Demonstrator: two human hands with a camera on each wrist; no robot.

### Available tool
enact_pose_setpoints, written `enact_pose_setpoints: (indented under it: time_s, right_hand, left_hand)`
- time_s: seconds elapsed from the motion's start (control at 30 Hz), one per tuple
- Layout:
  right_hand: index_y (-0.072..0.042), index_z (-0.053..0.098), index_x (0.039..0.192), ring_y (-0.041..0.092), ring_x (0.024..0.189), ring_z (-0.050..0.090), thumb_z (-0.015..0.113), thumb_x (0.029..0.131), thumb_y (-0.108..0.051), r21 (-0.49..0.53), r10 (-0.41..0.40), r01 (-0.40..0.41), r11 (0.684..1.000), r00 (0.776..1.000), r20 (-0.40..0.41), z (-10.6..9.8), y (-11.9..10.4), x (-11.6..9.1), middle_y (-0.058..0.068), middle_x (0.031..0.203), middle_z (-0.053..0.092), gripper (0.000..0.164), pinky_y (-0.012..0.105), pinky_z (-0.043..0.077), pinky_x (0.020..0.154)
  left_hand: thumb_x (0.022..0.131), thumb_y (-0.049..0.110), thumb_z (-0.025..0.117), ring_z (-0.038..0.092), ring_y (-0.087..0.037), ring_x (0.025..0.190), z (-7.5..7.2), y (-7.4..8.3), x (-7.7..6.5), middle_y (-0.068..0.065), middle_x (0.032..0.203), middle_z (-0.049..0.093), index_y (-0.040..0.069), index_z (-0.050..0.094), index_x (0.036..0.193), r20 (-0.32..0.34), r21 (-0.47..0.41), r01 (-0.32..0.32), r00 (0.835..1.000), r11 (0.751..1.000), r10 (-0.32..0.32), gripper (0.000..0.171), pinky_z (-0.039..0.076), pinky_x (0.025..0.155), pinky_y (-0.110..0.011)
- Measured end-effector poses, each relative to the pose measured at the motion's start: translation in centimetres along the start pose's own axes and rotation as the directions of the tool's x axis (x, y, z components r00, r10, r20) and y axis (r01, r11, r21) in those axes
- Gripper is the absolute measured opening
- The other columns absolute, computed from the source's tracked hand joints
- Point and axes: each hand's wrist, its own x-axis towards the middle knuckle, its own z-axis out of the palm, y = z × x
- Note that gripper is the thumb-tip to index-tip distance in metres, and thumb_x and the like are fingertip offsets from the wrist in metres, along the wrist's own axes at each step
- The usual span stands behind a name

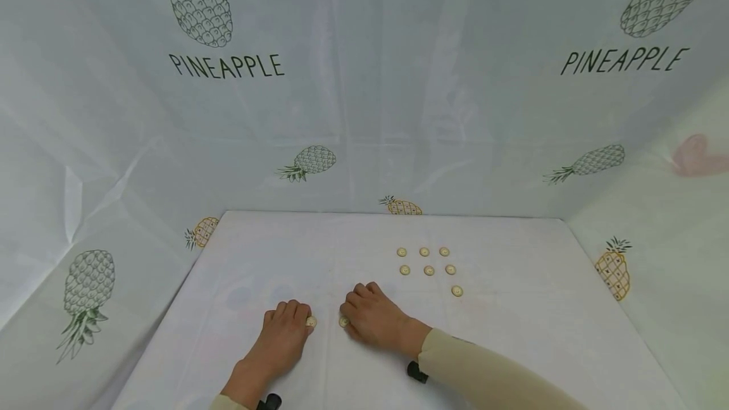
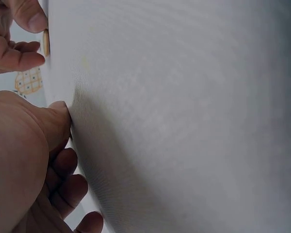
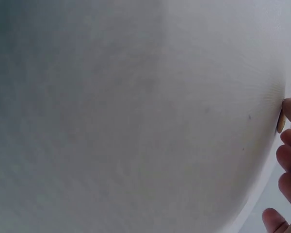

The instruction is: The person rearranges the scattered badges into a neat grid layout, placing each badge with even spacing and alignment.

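Note:
Two small round cream buttons lie on the white-covered table near its front middle, a short gap apart. My left hand is at the left button, which it pinches at the edge with curled fingers. The right hand pinches the other button between thumb and finger. In the left wrist view, my left thumb and fingertips meet the cloth and hide their button; the right hand's button stands out edge-on. The right wrist view shows a button beneath a right fingertip.
Several matching buttons lie spaced in rows farther back on the right, one lower button nearest the right hand. White pineapple-printed sheeting rises behind the table and along both sides.

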Motion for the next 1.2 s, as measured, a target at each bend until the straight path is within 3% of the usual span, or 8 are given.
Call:
enact_pose_setpoints:
  time_s: [0.43, 0.9, 1.2]
  right_hand:
    - [-0.021, 0.069, 0.102, 0.013, 0.095, 0.054, 0.069, 0.1, -0.05, -0.042, 0.033, -0.031, 0.999, 0.999, 0.03, 0.03, -0.13, 0.03, -0.008, 0.097, 0.065, 0.028, 0.033, 0.045, 0.088]
    - [-0.022, 0.07, 0.102, 0.013, 0.093, 0.051, 0.068, 0.101, -0.05, -0.034, 0.03, -0.029, 0.999, 0.998, 0.048, -0.07, -0.07, 0.07, -0.008, 0.098, 0.064, 0.027, 0.033, 0.043, 0.088]
    - [-0.023, 0.071, 0.097, 0.012, 0.09, 0.051, 0.072, 0.097, -0.047, -0.027, 0.021, -0.021, 0.999, 1.0, -0.001, -0.12, 0.07, 0.33, -0.009, 0.092, 0.063, 0.025, 0.031, 0.043, 0.087]
  left_hand:
    - [0.096, 0.022, 0.078, 0.046, -0.019, 0.094, -0.16, 0.18, -0.11, 0.0, 0.099, 0.053, 0.012, 0.058, 0.108, 0.012, 0.001, 0.015, 1.0, 1.0, -0.015, 0.025, 0.044, 0.087, -0.048]
    - [0.096, 0.024, 0.078, 0.047, -0.02, 0.096, -0.22, 0.19, -0.06, -0.001, 0.101, 0.054, 0.012, 0.058, 0.109, 0.034, 0.006, 0.025, 0.999, 1.0, -0.026, 0.026, 0.045, 0.088, -0.049]
    - [0.095, 0.022, 0.079, 0.049, -0.02, 0.097, -0.54, 0.32, -0.1, -0.001, 0.103, 0.056, 0.012, 0.059, 0.106, 0.002, 0.003, 0.008, 1.0, 1.0, -0.008, 0.024, 0.044, 0.086, -0.048]
